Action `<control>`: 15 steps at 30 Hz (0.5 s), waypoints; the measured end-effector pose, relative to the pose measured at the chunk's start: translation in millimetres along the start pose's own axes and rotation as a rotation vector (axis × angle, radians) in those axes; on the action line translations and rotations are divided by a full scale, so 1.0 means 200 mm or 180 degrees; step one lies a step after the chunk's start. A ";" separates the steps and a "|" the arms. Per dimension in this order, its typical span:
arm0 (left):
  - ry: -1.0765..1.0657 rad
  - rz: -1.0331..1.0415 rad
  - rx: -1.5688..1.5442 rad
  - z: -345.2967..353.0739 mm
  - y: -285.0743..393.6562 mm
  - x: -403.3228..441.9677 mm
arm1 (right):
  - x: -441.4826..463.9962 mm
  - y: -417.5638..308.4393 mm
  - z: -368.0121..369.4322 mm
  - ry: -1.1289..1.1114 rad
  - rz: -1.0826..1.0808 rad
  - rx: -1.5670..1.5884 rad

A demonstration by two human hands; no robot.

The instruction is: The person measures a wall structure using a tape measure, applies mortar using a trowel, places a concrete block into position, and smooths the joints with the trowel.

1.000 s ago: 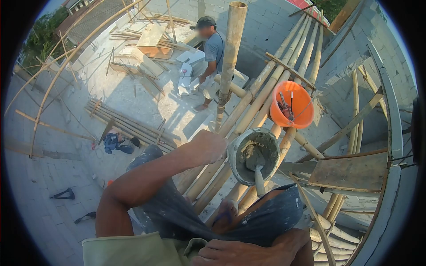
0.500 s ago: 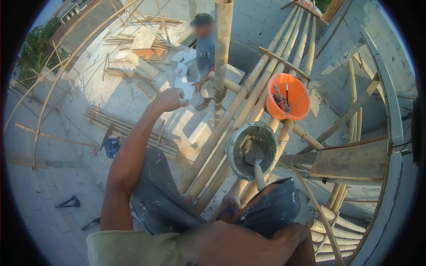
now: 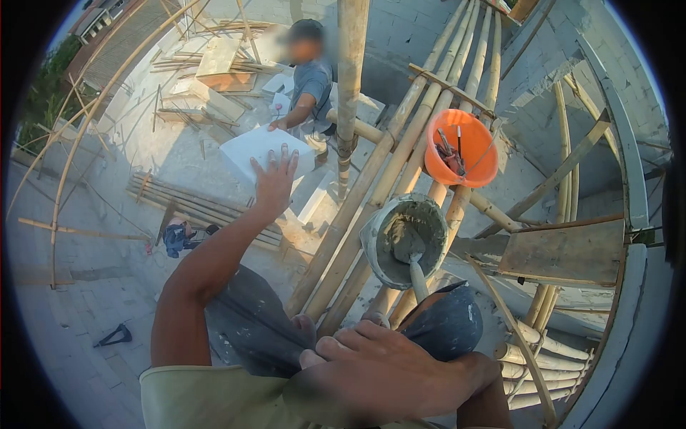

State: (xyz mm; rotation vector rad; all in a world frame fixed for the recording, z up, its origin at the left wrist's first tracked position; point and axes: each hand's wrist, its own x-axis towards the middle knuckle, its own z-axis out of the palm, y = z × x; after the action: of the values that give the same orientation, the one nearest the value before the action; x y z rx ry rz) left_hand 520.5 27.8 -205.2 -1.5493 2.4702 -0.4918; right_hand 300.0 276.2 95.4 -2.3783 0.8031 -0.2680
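Note:
A pale white block is held up by a co-worker, whose hand grips its far edge. My left hand reaches out with its fingers spread across the block's near face, appearing to touch it; its palm is hidden. Close to my body, above my knees, my right hand has its fingers curled; nothing shows in them and its palm is out of sight. A bucket of grey mortar stands in front of my knees. The trowel rests in it, handle towards me.
Bamboo poles form the platform beneath my feet. Beyond the bucket sits an orange bucket with tools inside. A vertical bamboo post rises near the co-worker. Planks lie below, and a wooden board is on the right.
The co-worker has lifted the block towards me. My left hand has opened from a loose curl and spread over it. My right hand has come into view near my body.

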 end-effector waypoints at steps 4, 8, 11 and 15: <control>0.0496 -0.0393 0.0367 0.21 -0.04 0.11 | 0.00 0.01 -0.03 0.0256 0.0293 -0.0140; -0.0391 -0.0591 -0.0114 0.04 -0.22 0.17 | -0.07 0.08 -0.17 0.0426 0.0672 0.0117; -0.0670 -0.0664 -0.0456 -0.01 -0.31 0.15 | -0.22 0.20 -0.25 0.1056 0.1493 0.0149; -0.0286 -0.0683 -0.1123 -0.13 -0.41 0.12 | -0.46 0.55 -0.19 0.1502 0.2457 0.0675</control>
State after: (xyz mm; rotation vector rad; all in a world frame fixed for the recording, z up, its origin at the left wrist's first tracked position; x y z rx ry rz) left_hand 570.0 -22.2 -151.0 -1.9324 2.4304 -0.0089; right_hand 160.2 244.3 58.9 -1.6608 1.7347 -0.5556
